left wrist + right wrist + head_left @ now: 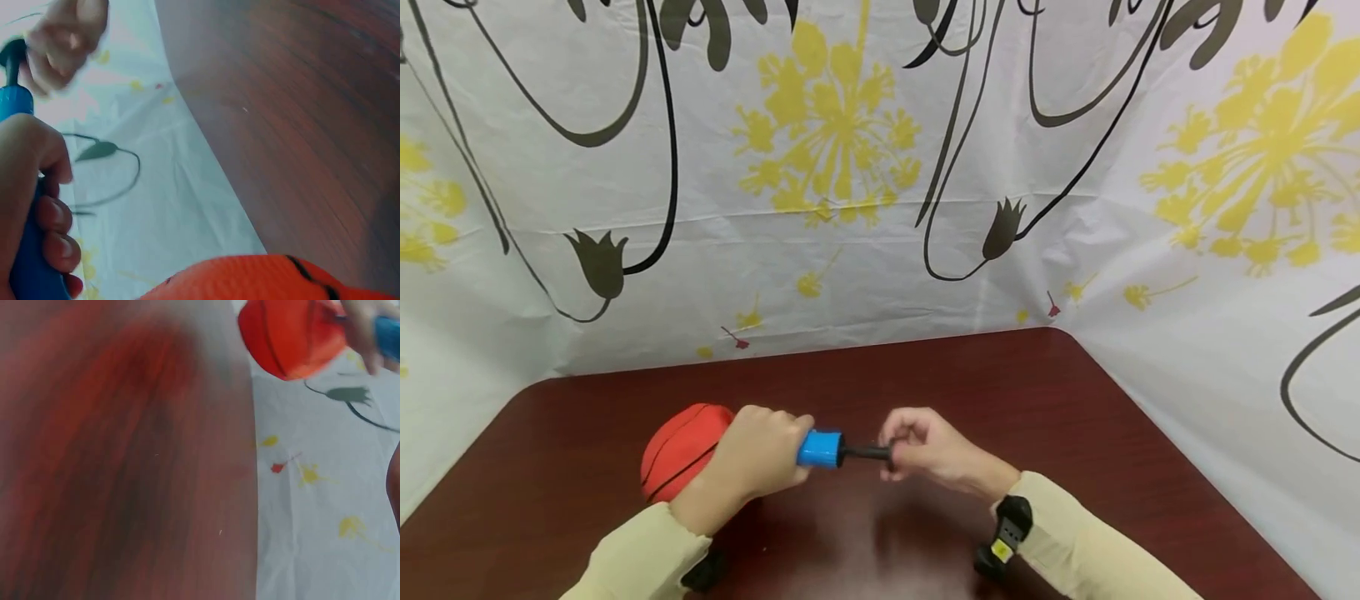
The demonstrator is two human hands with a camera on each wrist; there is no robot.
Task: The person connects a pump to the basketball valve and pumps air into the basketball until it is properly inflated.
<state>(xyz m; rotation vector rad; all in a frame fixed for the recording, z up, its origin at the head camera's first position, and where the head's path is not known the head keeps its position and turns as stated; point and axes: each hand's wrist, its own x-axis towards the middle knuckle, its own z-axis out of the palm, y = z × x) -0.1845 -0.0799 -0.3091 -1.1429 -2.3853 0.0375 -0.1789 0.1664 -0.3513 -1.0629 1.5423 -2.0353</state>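
Observation:
My left hand [765, 450] grips the blue barrel of a hand pump [822, 448], held level above the table. From the barrel's right end comes a black plunger rod [867, 452]. At the rod's far end, my right hand [936, 450] holds the black handle between thumb and fingers. A red-orange ball [681, 450] with black seam lines is at the pump's other end, just left of my left hand; the joint between them is hidden in the head view. In the left wrist view, curled fingers [56, 231] wrap the barrel, and the ball [262, 278] fills the bottom edge.
A dark reddish-brown table [887, 375] with rounded far corners lies beneath both hands. White cloth [715, 275] printed with yellow flowers and dark stems hangs behind and beside it. A black strapped device [1013, 525] sits on the right wrist.

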